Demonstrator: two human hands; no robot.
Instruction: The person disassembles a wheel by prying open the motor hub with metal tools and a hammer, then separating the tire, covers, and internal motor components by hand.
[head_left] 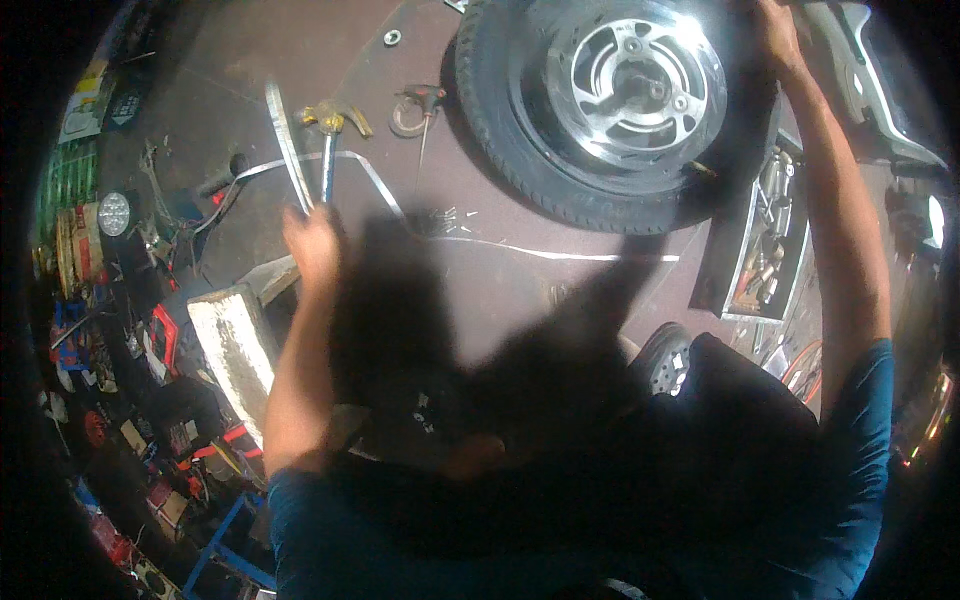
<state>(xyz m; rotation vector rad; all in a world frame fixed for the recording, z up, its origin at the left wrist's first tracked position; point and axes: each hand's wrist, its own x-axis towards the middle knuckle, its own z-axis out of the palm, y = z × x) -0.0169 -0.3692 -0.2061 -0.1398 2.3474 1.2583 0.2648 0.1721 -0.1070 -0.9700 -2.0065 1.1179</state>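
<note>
My left hand (315,245) is closed around the near end of a long flat metal bar (287,145), which points away from me. A claw hammer (328,160) with a blue handle lies right beside the bar; its handle end meets my fingers, and I cannot tell whether they hold it too. At the far right my right arm reaches forward, with my right hand (778,35) by the right side of a wheel. Its fingers are not clearly seen. The wheel's black tire (500,130) lies flat, its shiny brake disc (640,140) facing up.
A toolbox (740,290) with sockets stands below the wheel. A T-handle tool (426,98), a metal ring nut (392,38), small scattered pins (455,220) and a white strip (560,256) lie on the floor. A worn wooden block (230,340) and clutter sit left.
</note>
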